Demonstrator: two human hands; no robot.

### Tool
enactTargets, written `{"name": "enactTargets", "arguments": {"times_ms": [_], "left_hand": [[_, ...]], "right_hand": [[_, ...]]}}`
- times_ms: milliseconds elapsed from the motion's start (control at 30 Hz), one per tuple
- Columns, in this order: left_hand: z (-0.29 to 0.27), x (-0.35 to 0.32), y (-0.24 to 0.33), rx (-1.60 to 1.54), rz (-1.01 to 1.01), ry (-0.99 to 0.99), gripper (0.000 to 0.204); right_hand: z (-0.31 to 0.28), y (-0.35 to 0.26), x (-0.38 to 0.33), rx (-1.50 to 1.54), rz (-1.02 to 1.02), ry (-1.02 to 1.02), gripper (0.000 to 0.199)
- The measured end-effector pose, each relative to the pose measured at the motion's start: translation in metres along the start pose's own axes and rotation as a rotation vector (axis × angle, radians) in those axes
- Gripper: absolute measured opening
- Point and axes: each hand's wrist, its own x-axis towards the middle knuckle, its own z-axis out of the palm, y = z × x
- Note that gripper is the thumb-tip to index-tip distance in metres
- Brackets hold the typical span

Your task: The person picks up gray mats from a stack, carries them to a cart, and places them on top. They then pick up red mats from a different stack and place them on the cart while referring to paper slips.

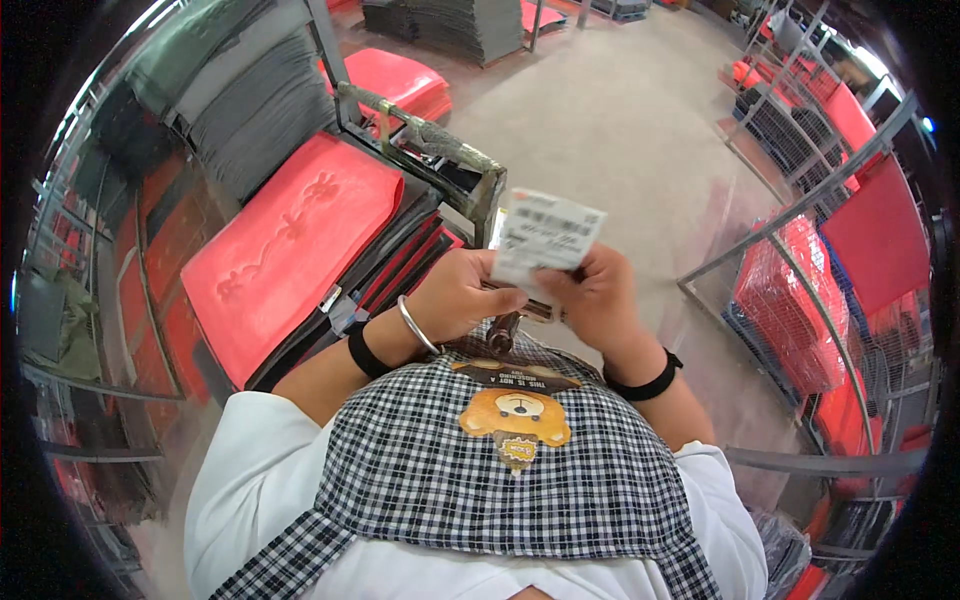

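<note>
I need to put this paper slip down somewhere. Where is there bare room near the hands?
Bare floor runs ahead between the red mat stack and the wire cages. The mat stack's flat top is also free. Crowded: shelving on the left, cages on the right.

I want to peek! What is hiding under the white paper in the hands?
Under the white paper, both hands, left hand and right hand, pinch its lower edge. A dark, thin thing pokes out below. The paper covers the fingertips and whatever else lies behind.
</note>
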Motion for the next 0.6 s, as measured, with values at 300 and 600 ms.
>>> {"name": "enactTargets", "arguments": {"times_ms": [300,600], "left_hand": [[-0.009,-0.017,-0.001,-0.096,-0.012,0.140,0.024],[-0.025,-0.016,-0.005,-0.148,-0.006,0.061,0.032]], "right_hand": [[-0.012,-0.017,0.005,0.082,0.055,0.205,0.017],[-0.010,0.002,0.007,0.038,0.011,0.128,0.021]]}}
